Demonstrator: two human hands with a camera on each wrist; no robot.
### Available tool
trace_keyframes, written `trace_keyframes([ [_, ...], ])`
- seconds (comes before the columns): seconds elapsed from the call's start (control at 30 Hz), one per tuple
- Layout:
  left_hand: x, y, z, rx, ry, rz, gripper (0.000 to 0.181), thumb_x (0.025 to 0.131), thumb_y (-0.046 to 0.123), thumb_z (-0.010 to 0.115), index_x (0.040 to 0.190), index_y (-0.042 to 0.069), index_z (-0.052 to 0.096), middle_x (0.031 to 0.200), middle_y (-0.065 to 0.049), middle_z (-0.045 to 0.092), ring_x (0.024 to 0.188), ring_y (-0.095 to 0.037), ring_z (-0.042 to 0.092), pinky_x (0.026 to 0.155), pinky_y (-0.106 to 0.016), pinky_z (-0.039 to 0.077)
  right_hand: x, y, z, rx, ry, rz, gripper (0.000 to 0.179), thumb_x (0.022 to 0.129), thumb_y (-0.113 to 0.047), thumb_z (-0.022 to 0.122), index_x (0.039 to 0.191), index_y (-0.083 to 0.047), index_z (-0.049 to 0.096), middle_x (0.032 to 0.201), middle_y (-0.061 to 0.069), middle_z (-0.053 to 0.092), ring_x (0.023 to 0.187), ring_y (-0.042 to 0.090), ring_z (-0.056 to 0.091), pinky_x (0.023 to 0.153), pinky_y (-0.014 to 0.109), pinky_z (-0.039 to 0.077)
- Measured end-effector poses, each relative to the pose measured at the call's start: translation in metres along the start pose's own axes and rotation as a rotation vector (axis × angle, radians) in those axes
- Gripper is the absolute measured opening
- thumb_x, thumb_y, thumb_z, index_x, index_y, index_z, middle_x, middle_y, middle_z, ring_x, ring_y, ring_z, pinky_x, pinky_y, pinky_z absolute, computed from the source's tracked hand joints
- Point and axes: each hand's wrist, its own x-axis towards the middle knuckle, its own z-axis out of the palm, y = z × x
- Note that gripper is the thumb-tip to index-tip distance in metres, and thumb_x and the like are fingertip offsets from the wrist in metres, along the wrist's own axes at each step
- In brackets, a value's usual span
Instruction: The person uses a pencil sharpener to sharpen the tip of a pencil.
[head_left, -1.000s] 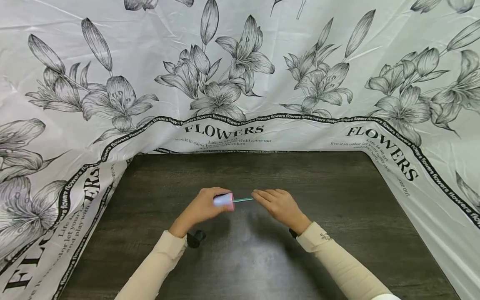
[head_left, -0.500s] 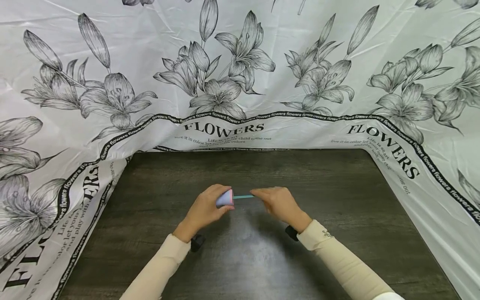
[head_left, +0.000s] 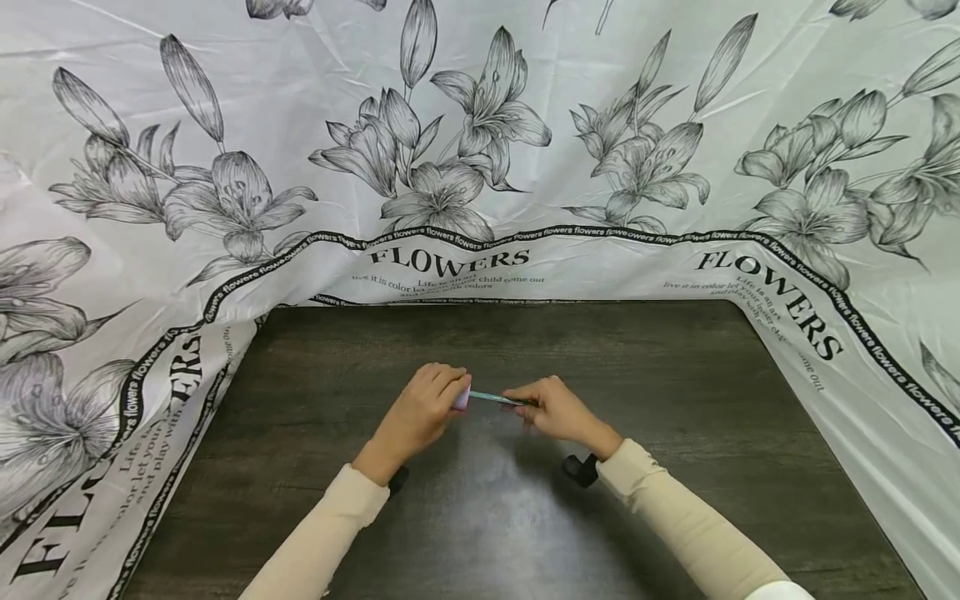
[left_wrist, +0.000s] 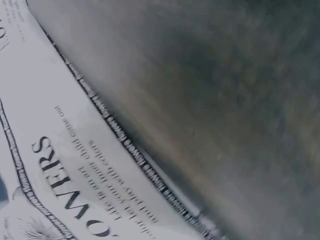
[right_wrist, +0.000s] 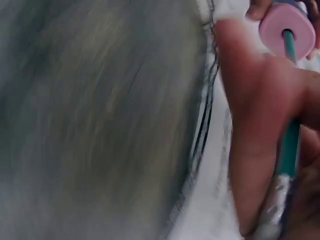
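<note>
My left hand (head_left: 418, 407) grips a lavender and pink pencil sharpener (head_left: 462, 399), its fingers covering most of the body in the head view. A teal pencil (head_left: 487, 397) runs from the sharpener toward my right hand (head_left: 558, 410), which pinches it. In the right wrist view, the sharpener's pink end (right_wrist: 273, 31) faces the camera, and the pencil's tip end sits inside its round hole. The pencil's silvery back end (right_wrist: 275, 202) extends past my right fingers. Both hands are above the table's middle. The left wrist view shows neither hand nor sharpener.
A dark wood-grain table (head_left: 637, 350) lies under the hands. White cloth with black flower prints and lettering (head_left: 450, 262) hangs along its back and sides. Dark wrist devices are strapped near both cuffs, the right one (head_left: 580, 471) showing best.
My left hand has rolled over and shifted slightly right, so its fingers now hide more of the sharpener. My right hand's fingers have turned on the pencil, whose right end has tipped down slightly.
</note>
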Motion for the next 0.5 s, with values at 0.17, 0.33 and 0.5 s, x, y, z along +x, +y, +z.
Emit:
trace_keyframes([
  [0.17, -0.01, 0.002, 0.012, 0.02, 0.09, -0.009, 0.057, 0.062, 0.024, 0.081, 0.109, 0.001, 0.06, 0.106, -0.01, 0.06, 0.097, -0.022, 0.056, 0.085, -0.037, 0.046, 0.002, -0.001, -0.002, -0.114, -0.005, 0.013, 0.028, 0.085, -0.001, 0.057, 0.113, -0.002, 0.061, 0.082, 0.006, 0.069, 0.046, 0.013, 0.055, 0.037, 0.02, 0.04],
  [0.33, -0.01, -0.001, 0.006, -0.377, -0.115, -0.364, 0.056, 0.075, 0.036, 0.071, 0.12, 0.008, 0.056, 0.108, -0.004, 0.06, 0.081, -0.014, 0.055, 0.064, -0.027, 0.048, -0.002, 0.003, 0.004, -0.769, 0.326, -0.316, 0.037, 0.075, 0.003, 0.065, 0.11, -0.01, 0.064, 0.094, 0.001, 0.068, 0.066, 0.009, 0.062, 0.055, 0.021, 0.047],
  [0.5, 0.002, -0.007, -0.016, -0.747, -0.36, -0.598, 0.047, 0.083, 0.037, 0.061, 0.119, 0.007, 0.058, 0.101, -0.007, 0.063, 0.071, -0.011, 0.055, 0.06, -0.025, 0.047, -0.004, 0.007, 0.007, -1.037, 0.552, -0.572, 0.025, 0.089, -0.006, 0.053, 0.111, -0.011, 0.064, 0.105, 0.0, 0.066, 0.088, 0.014, 0.063, 0.073, 0.029, 0.05],
])
